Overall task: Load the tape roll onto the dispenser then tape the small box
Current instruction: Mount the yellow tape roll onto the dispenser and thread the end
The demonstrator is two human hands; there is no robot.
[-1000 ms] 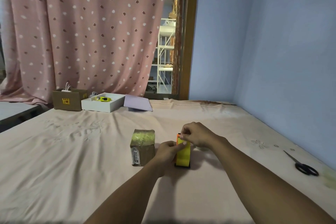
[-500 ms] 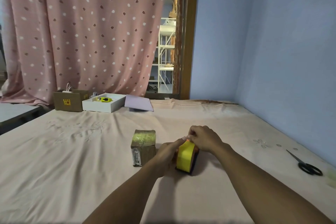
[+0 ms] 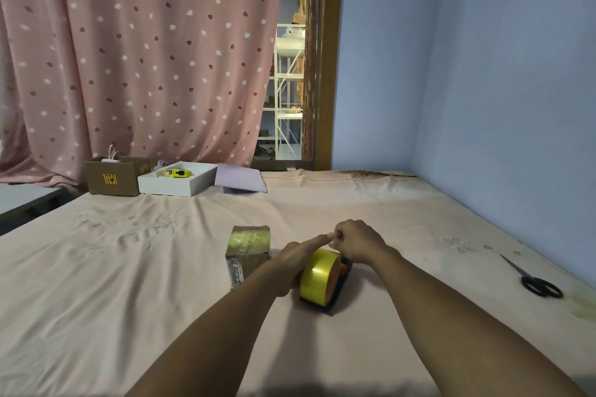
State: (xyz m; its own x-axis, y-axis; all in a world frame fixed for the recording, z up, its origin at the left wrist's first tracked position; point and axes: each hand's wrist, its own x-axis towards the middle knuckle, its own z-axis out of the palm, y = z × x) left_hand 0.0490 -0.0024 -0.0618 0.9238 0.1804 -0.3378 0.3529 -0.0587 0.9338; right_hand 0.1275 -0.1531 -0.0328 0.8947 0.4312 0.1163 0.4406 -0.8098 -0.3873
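Note:
A yellow tape roll (image 3: pixel 317 279) sits on a dark blue and orange dispenser (image 3: pixel 339 290) lying on the pink cloth at centre. My left hand (image 3: pixel 298 256) presses against the roll's left side, its forefinger stretched over the top. My right hand (image 3: pixel 356 243) is closed at the far top of the roll, its fingertips pinching something there that I cannot make out. The small brown box (image 3: pixel 248 255), wrapped in shiny tape, stands just left of my left hand, apart from the dispenser.
Black scissors (image 3: pixel 535 280) lie at the right near the blue wall. At the back left stand a cardboard box (image 3: pixel 113 179), a white tray (image 3: pixel 177 184) with a yellow item, and a lilac sheet (image 3: pixel 240 178). The dotted curtain hangs behind.
The roll and dispenser have tipped from upright to leaning right, showing the roll's broad yellow face. Both hands have stayed on it, the right hand shifting to the top far edge.

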